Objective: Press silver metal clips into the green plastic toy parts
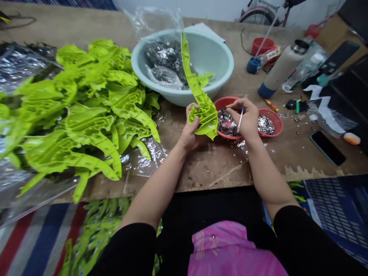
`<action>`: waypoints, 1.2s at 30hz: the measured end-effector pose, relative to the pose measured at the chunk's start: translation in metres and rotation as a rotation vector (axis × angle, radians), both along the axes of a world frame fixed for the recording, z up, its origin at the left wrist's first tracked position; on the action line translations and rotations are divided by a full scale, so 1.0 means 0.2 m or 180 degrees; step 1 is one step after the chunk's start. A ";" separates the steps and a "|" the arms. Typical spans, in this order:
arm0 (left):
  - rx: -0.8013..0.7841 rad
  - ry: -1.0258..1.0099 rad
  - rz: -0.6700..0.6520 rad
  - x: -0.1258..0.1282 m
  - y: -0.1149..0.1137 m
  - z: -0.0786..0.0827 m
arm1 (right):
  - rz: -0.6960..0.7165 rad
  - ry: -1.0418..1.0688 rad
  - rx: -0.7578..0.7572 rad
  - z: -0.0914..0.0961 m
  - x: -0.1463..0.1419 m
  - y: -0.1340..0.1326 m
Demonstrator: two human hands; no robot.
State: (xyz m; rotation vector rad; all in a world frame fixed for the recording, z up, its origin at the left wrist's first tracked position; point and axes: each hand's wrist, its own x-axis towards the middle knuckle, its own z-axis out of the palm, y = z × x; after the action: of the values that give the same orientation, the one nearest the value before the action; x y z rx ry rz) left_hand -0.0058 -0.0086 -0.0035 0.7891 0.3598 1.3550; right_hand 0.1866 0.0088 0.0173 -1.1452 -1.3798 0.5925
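You: left hand curled round lime-green plastic leaf, narrow grip, leaf tip rising toward 12 in front of pale blue basin. Right hand in narrow pinch on thin white stick, above red plastic basket heaped with silver sequins; basket at 3 from leaf. Pile of matching green leaves at 9, on clear plastic sheet. Loose sequins scattered on wooden table just below basket, toward 5.
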 end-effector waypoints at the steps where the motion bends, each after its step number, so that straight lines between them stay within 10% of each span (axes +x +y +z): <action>1: 0.0002 -0.0002 0.0012 0.00 0.00 -0.01 | -0.0004 0.0043 -0.0042 0.00 0.01 0.01; 6: 0.0140 0.0080 0.0110 0.02 0.01 -0.02 | 0.0411 0.0072 0.0073 0.00 0.00 -0.01; 15: -0.0027 0.0545 0.0407 0.00 0.04 -0.04 | -0.0280 -0.0867 -0.0169 0.01 0.13 0.05; 26: 0.0879 0.1323 0.0401 0.03 -0.02 0.10 | 0.0976 -0.0509 0.0754 0.05 -0.18 -0.11; 36: -0.0257 0.1256 0.0622 0.07 -0.10 -0.02 | 0.0635 0.0305 0.1070 -0.07 -0.21 0.02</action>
State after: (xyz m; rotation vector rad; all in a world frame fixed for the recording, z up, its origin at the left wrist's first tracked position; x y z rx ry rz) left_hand 0.0075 -0.0289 -0.0080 0.9734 0.8145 1.3519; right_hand 0.1442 0.0128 0.0043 -0.7077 -1.4554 0.5244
